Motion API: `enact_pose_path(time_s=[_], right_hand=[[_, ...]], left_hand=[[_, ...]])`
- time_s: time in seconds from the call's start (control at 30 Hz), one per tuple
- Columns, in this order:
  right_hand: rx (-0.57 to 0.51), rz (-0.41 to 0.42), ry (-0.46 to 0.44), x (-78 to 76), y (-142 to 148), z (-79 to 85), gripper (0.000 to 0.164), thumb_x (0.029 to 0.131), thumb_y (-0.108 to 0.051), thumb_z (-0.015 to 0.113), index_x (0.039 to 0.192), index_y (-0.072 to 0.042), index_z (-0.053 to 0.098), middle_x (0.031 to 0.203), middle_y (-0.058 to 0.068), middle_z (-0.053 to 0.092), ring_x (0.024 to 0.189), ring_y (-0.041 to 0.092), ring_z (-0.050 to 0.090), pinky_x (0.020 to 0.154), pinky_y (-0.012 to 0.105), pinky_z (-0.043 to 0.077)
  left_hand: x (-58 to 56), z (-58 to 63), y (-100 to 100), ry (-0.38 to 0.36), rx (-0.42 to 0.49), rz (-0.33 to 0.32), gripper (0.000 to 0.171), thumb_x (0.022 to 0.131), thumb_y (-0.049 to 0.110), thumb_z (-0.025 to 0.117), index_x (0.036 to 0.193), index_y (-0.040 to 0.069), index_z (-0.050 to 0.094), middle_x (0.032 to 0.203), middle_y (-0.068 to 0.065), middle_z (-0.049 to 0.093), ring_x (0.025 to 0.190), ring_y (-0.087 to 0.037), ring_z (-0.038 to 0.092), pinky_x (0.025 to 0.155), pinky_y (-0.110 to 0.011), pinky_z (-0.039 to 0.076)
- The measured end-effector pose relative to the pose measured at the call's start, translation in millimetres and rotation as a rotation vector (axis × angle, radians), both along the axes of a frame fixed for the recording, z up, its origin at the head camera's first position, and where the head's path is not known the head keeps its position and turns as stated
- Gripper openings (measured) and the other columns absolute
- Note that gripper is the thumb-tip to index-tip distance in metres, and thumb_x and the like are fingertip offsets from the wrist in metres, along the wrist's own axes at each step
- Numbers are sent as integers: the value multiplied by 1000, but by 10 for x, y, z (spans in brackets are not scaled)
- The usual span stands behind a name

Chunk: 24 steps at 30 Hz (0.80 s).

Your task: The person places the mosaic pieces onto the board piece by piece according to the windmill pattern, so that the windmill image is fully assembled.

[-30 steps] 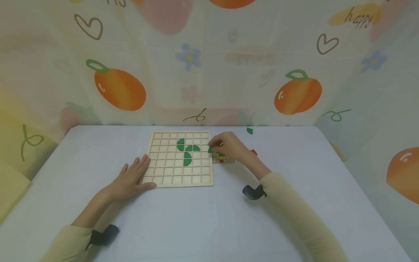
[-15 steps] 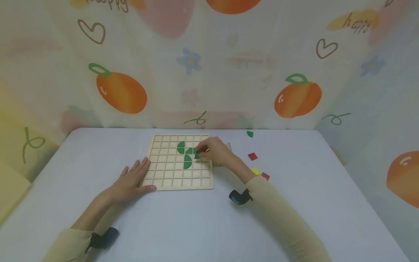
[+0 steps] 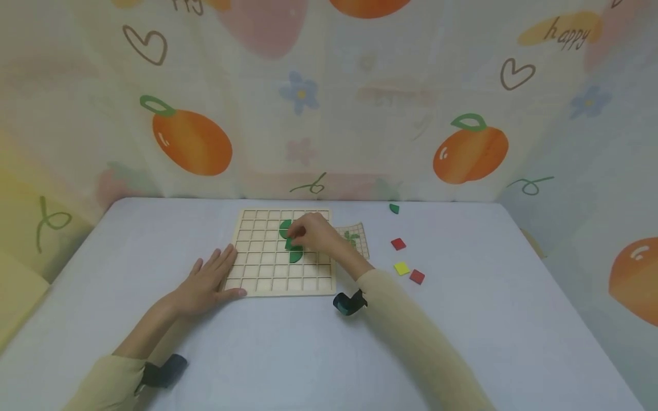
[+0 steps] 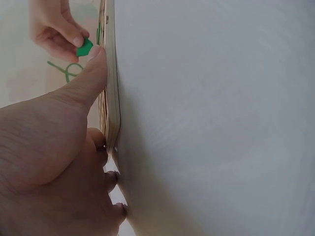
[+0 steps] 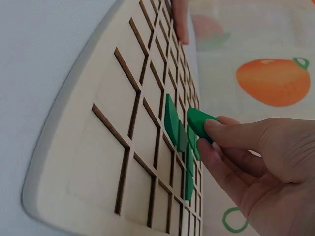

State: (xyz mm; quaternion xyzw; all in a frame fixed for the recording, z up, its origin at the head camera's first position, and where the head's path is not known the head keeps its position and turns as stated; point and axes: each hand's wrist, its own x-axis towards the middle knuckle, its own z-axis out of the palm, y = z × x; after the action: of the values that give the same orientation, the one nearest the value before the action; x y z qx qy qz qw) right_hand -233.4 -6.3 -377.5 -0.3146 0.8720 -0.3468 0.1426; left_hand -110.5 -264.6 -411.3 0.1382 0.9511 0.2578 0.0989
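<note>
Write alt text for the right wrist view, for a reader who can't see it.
A right hand pinches a small flat green piece over a pale wooden board with a square grid. More green pieces lie on the board, and a printed orange fruit shows on the pale backdrop.

On the pale, fruit-patterned cloth backdrop (image 3: pixel 370 142) in front of me, I can read one whole word, the dark, thin-lined, lowercase "happy" (image 3: pixel 570 34). It slants down to the right across a yellow-orange, brushstroke-shaped printed patch (image 3: pixel 532 37) in the head view's upper right. At my upper left, a second dark, thin-lined printed word (image 3: pixel 187 5) is cut by the view's top edge, and I make out only something like "ppy". Higher-middle on the same cloth, I see faint, blurred lettering (image 3: pixel 388 101), too pale for me to read.
</note>
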Motion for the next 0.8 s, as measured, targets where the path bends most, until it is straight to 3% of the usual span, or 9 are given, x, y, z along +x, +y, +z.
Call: enact_pose_path(time_s=[0.47,0.8], right_hand=[[59,-18,-41,-82,-212,-48,18,88,-5,72,106,-4,75,102,6,72,89,13,64,76,19,51],[77,-176,-47,-25,-342,-26,11,86,-5,74,96,-7,78,103,5,75,100,19,67,85,25,54]], left_hand=[[-2,0,-6,-10,6,-2,100,89,51,65,154,-5,13,161,-25,7,146,-48,2,111,-68,-2],[3,15,1,-7,8,-3,98,90,49,65,154,-5,13,161,-25,7,146,-49,2,111,-69,-2]])
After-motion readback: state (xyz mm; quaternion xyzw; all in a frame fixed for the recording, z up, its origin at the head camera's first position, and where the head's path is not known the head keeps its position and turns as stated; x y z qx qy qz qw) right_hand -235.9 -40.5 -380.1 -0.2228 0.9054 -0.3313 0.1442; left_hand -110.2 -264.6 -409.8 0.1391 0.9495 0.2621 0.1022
